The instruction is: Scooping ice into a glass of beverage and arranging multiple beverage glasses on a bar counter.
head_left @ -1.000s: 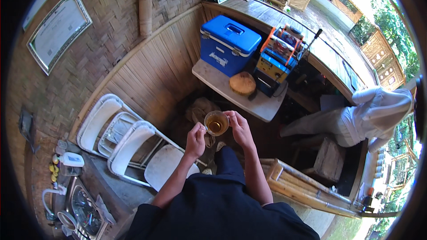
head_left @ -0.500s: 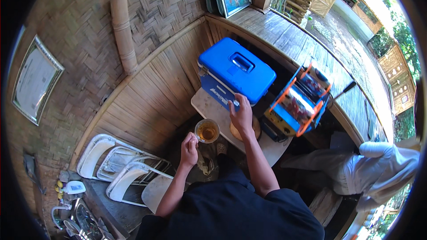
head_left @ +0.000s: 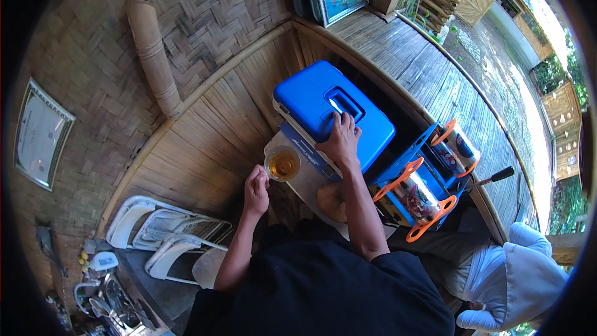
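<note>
My left hand (head_left: 255, 191) is closed round the handle of a clear cup (head_left: 283, 165) with amber liquid in it. The cup is held roughly level, beside the near left corner of a blue cooler box (head_left: 305, 94). On the cooler's lid, close to the recessed carry handle (head_left: 344, 104), lies my right hand (head_left: 342, 143) with its fingers spread and its thumb near the front edge. The lid looks shut. Beneath that forearm a round wooden piece (head_left: 331, 202) is partly hidden. Under the cooler is a pale tabletop (head_left: 277, 142).
Right of the cooler stands a blue and orange cup-sealing machine (head_left: 423, 186) with a black-gripped lever. A person in a pale head covering (head_left: 532, 283) leans in at the lower right. White folding chairs (head_left: 168, 236) and a sink (head_left: 115, 302) are at left. A bamboo ledge (head_left: 429, 68) runs behind.
My right hand has moved from the cooler's front edge up onto its lid. The cup in my left hand has shifted slightly. The person at right has bent lower, and the view has turned a little.
</note>
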### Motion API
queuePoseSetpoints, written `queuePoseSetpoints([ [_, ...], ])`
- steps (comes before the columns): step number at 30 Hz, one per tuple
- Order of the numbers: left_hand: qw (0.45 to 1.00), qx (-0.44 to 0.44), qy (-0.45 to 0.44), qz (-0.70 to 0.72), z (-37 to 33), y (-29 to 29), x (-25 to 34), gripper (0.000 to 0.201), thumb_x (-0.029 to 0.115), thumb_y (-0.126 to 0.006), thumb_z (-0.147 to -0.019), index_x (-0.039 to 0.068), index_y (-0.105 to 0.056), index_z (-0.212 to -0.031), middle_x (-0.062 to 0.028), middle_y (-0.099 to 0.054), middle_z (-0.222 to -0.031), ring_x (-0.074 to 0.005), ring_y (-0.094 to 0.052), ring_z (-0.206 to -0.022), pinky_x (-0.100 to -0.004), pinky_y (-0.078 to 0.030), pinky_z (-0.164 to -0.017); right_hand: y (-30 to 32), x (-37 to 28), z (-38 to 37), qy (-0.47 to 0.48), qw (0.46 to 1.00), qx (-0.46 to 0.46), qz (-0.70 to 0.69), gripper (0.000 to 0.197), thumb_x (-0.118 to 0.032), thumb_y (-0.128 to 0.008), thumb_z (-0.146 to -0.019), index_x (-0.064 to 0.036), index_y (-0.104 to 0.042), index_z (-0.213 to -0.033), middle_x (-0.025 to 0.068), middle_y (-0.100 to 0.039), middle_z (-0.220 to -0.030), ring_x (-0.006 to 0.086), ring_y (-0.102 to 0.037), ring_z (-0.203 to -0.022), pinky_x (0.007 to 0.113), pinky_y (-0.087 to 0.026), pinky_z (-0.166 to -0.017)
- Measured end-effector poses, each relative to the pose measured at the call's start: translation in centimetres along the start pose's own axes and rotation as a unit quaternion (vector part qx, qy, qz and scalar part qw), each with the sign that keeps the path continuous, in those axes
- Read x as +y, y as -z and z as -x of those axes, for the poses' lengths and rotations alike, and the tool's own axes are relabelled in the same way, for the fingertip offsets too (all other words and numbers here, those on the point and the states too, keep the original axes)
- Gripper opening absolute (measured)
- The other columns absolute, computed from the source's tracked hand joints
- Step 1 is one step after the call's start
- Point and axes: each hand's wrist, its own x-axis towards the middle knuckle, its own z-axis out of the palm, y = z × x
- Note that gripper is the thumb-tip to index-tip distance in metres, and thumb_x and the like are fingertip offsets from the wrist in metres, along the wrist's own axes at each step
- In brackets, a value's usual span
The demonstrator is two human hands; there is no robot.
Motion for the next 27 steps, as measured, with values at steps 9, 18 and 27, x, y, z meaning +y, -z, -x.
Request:
queuePoseSetpoints([
  [9,0.998,-0.025,-0.048,-0.024,-3.7,-0.8,-0.4,0.023,0.021,-0.04,-0.106,0.014,-0.042,-0.084,0.0067,-0.037,-0.079,-0.0031,-0.033,-0.066,-0.0228,-0.03,-0.058,11.5,-1.3,-3.9,-0.022,0.955,0.296,-0.018,0.032,-0.02,-0.072,-0.087,-0.0171,-0.076,-0.119,0.0061,-0.073,-0.122,0.0241,-0.061,-0.123,0.055,-0.029,-0.11],
  [18,0.999,-0.036,0.021,0.01,-6.4,-1.4,0.6,0.023,0.014,-0.042,-0.103,0.008,-0.041,-0.081,0.0032,-0.037,-0.075,-0.0069,-0.035,-0.067,-0.0263,-0.031,-0.061,13.1,6.7,-17.2,-0.157,0.926,0.337,0.064,0.049,-0.023,-0.055,-0.101,-0.0149,-0.056,-0.149,0.0097,-0.052,-0.155,0.038,-0.031,-0.153,0.063,-0.006,-0.125],
  [27,0.999,-0.045,0.006,-0.001,-10.0,-3.0,-0.3,0.024,0.022,-0.041,-0.104,0.014,-0.039,-0.082,0.0061,-0.033,-0.076,-0.0034,-0.031,-0.066,-0.0231,-0.029,-0.057,10.4,6.9,-19.1,-0.165,0.878,0.446,0.043,0.051,-0.021,-0.064,-0.095,-0.0094,-0.057,-0.144,0.0155,-0.05,-0.155,0.0396,-0.029,-0.153,0.061,-0.019,-0.122],
])
